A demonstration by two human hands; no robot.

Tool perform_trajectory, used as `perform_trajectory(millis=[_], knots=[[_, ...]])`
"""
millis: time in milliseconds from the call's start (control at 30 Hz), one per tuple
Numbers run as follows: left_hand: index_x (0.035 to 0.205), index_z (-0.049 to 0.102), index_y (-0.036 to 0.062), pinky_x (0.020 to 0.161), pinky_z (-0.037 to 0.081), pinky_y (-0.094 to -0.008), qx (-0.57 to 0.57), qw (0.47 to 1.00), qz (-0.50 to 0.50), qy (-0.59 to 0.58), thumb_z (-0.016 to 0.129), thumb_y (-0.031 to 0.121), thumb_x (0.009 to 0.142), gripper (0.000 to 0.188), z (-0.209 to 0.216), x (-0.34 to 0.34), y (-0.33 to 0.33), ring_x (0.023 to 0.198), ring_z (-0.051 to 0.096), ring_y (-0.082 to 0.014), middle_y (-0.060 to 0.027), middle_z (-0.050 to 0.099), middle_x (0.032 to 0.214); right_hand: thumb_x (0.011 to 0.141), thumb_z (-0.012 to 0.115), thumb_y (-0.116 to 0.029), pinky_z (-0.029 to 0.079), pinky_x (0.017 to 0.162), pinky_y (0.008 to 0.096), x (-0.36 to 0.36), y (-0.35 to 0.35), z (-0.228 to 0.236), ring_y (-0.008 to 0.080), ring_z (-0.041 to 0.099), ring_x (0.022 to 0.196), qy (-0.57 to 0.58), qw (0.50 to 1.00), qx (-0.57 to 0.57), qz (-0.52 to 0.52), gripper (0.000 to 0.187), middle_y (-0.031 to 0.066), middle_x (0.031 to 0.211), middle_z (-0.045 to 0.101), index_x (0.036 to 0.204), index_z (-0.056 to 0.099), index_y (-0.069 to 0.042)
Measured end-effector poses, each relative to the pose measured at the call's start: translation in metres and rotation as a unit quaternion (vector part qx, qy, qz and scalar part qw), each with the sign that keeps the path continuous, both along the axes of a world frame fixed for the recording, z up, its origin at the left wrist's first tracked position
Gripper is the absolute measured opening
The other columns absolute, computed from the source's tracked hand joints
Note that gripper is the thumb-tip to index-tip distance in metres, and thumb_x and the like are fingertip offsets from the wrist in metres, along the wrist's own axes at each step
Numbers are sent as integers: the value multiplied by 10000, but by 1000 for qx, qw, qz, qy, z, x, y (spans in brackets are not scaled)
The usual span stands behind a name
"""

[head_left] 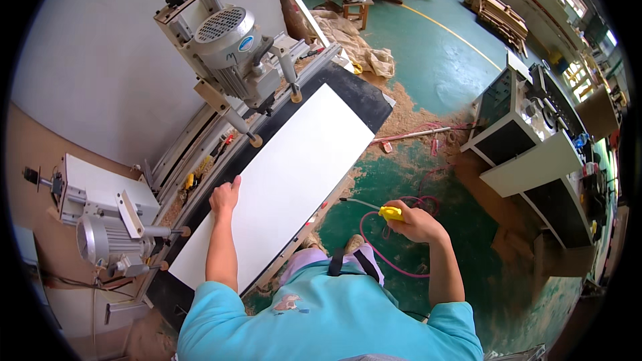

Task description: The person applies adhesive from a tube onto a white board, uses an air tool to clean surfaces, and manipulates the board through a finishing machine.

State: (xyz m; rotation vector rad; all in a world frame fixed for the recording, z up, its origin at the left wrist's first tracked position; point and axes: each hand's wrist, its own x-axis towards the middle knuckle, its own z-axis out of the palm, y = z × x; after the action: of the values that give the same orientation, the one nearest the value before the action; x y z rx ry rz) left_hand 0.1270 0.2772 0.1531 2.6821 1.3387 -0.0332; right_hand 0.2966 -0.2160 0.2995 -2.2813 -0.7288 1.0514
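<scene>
Plainly gripping on one side, reaching on the other

Bends the right arm (447,271), wrapping the right hand (416,223) around a yellow air gun (390,213) and aiming its thin nozzle (361,202) leftward over the green floor (338,220). Stretches the left arm (222,247) farther, laying the left hand (224,199), thumb forward, at the far long edge of a white panel (287,187); cannot tell if gripping or merely resting. Has that panel lying flat on a black bed (368,101), long, smooth and bright, with two grey motors (227,37) beyond.

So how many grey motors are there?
2: the upper motor, left of the white panel; the lower motor, left of its near end. Others may be hidden.
</scene>
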Motion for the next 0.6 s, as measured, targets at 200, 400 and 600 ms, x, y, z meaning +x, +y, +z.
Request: perform_trajectory(millis=[200, 400, 600], knots=[[1196, 627, 114, 1015, 388, -536, 58, 971, -194, -128, 589, 462, 892, 464, -76, -23, -29, 1262, 494, -360, -181, 559, 1332, 925, 599, -312, 510, 753, 441, -5, 20, 3, 377, 663, 851, -99, 991, -90, -20, 439, 186, 905, 679, 1313, 461, -160], [1323, 537, 101, 1138, 276, -499, 33, 959, -210, -187, 588, 219, 890, 451, -137, -31, -113, 1375, 367, -354, -154, 440, 1456, 908, 585, -342, 514, 659, 498, -3, 49, -47, 404, 663, 749, -75, 983, -42, 162, 422, 193, 808, 680, 1274, 477, -162], [1315, 550, 102, 1127, 288, -506, 52, 981, -81, -168, 582, 223, 887, 446, -130, -119, -112, 1366, 380, -367, -159, 454, 1449, 887, 596, -271, 532, 664, 465, 122, 50, -86, 366, 678, 745, -375, 909, -167, -69, 415, 207, 846, 692, 1263, 489, -132]])
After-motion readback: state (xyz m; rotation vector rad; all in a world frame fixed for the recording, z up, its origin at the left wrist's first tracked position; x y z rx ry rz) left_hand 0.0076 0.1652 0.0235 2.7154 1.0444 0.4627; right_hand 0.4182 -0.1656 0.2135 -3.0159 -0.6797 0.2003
